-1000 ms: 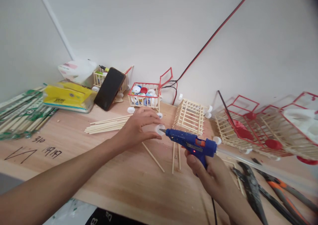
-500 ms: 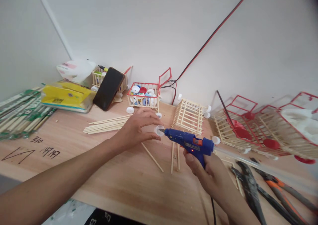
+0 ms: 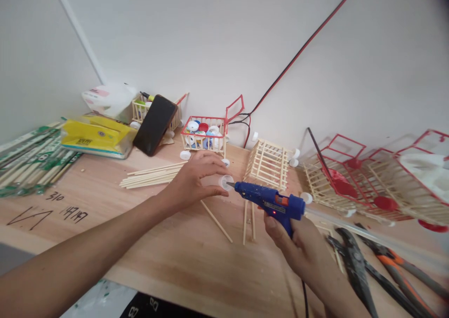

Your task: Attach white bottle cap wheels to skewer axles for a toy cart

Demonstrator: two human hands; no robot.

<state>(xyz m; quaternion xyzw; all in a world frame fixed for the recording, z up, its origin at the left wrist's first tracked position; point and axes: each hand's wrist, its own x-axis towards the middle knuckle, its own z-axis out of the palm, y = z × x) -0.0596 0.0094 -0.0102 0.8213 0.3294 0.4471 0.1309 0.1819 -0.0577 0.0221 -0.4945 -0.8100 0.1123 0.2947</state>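
The left hand (image 3: 191, 183) pinches a white bottle cap (image 3: 225, 182) just above the desk (image 3: 175, 252), while the right hand (image 3: 298, 250) has its grip closed around a blue glue gun (image 3: 271, 202), nozzle touching the cap.

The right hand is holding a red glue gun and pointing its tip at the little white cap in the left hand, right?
Not quite. The glue gun is blue, not red, as the head view shows. The rest is right: the right hand holds it, with its tip at the little white cap in the left hand.
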